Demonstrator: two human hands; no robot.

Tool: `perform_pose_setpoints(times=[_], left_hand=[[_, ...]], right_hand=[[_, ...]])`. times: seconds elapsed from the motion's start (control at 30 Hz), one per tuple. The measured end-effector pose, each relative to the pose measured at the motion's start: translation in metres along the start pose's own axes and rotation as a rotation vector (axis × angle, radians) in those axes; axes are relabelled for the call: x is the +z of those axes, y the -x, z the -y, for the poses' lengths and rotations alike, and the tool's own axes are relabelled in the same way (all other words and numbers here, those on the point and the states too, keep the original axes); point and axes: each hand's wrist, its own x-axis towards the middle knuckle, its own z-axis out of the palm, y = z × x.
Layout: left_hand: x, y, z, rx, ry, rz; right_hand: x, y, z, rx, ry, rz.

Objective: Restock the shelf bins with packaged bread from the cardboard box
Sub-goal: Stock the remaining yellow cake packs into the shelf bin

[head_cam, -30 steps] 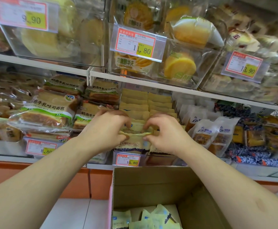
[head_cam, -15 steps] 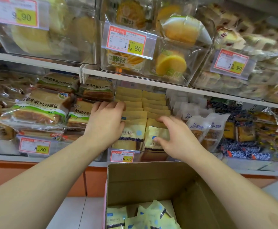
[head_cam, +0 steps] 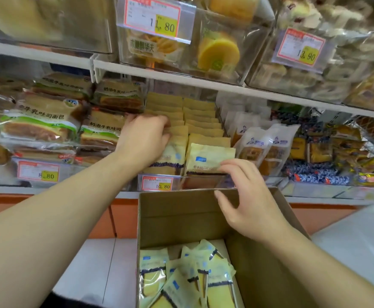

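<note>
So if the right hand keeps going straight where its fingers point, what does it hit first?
Most likely the front yellow bread packet in the right-hand row of the shelf bin. The right hand is open, fingertips at or just short of its lower right corner; depth is unclear.

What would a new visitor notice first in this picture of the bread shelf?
Two bare forearms reach to the middle bin: the left hand presses on the left row of yellow packets, and the right hand hovers open by the front packet of the right row. Below stands an open cardboard box with more packets.
</note>
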Motion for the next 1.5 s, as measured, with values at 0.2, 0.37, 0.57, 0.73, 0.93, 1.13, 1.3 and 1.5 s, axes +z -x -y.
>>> perform_pose_setpoints(times=[0.2,0.37,0.57,0.73,0.93,1.13,1.3,1.5], left_hand=[[-0.026,0.03,-0.004,0.142,0.004,0.018],[-0.041,0.088,-0.027,0.213,0.252,0.292],[0.004,0.131,-0.018,0.398,0.078,0.686],[0.024,0.121,-0.003,0.535,-0.135,0.788],[0.043,0.102,0.004,0.529,-0.155,0.886],[0.048,0.096,0.002,0.527,-0.142,0.904],[0.042,0.1,-0.004,0.551,-0.16,0.915],[0.027,0.101,-0.012,0.536,-0.148,0.897]], right_hand=[[0.04,0.04,-0.01,0.195,-0.133,0.393],[0.096,0.044,-0.02,0.178,-0.094,0.788],[0.18,0.045,-0.024,0.072,-0.018,1.076],[0.239,0.063,-0.031,0.024,-0.025,1.285],[0.287,0.08,-0.046,0.036,-0.045,1.245],[0.295,0.082,-0.054,0.151,-0.064,1.238],[0.274,0.083,-0.054,0.198,-0.107,1.272],[0.199,0.057,-0.028,0.037,-0.003,1.097]])
